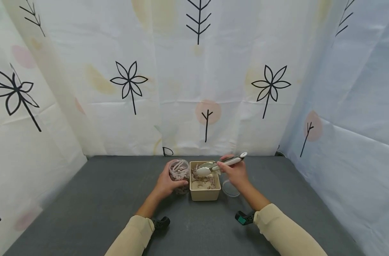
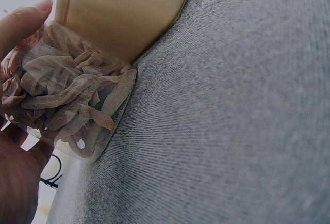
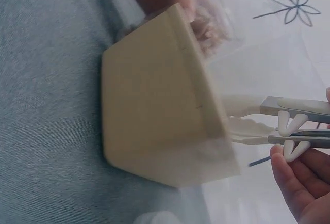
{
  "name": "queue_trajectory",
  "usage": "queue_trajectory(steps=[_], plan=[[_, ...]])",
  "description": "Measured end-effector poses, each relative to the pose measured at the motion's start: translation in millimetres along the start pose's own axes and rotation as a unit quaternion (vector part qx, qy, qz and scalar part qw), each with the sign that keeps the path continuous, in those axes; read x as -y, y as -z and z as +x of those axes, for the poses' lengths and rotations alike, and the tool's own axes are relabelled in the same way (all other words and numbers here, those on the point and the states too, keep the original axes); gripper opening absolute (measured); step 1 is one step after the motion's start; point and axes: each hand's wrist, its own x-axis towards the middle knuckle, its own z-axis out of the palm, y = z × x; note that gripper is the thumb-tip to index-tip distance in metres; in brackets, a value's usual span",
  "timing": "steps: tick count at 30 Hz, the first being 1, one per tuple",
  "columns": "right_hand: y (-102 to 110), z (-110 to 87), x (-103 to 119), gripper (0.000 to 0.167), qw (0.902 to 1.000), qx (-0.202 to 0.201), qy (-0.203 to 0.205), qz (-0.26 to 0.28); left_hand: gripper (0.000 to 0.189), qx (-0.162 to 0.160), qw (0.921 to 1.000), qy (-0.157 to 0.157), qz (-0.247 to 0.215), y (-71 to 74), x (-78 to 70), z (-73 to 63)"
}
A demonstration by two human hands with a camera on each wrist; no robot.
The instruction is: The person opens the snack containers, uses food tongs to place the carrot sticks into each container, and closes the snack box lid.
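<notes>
My left hand [image 1: 166, 183] grips a clear plastic jar [image 2: 77, 95] full of pale brownish dried strips, fingers and thumb round its sides. The jar stands on the table against the left side of a beige rectangular bin [image 1: 204, 195]. In the bin lie more of the strips [image 1: 210, 182], mostly toward the back and right. My right hand [image 1: 236, 174] holds a pair of white and grey tongs [image 1: 228, 163] by the handles. The tongs' broad heads [image 1: 203, 171] dip over the bin's opening. In the right wrist view, the bin's wall hides their tips.
A round clear lid [image 1: 231, 188] lies on the grey table [image 1: 117, 206] just right of the bin. Patterned white cloth [image 1: 194, 71] hangs behind the table and along both sides. Dark wrist straps [image 1: 244, 217] sit at both sleeve cuffs.
</notes>
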Motion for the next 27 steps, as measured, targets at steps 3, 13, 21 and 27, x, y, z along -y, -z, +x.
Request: queue_trajectory(steps=[3, 13, 21, 27], plan=[[5.1, -1.9, 23.1, 0.017, 0.9999, 0.0, 0.008, 0.008, 0.094, -0.001, 1.0, 0.001, -0.001, 0.7, -0.3, -0.2], [10.6, 6.8, 53.3, 0.021, 0.9977, -0.004, 0.043, 0.052, 0.095, -0.004, 1.0, 0.0, 0.002, 0.1, -0.8, 0.0], [-4.9, 14.9, 65.3, 0.022, 0.9951, 0.033, 0.049, 0.079, 0.093, -0.007, 0.9999, 0.005, 0.008, 0.5, 0.5, 0.1], [-16.4, 13.8, 76.9, 0.022, 0.9936, 0.064, 0.035, 0.087, 0.094, -0.006, 1.0, -0.003, 0.003, 0.0, 1.0, 0.4]])
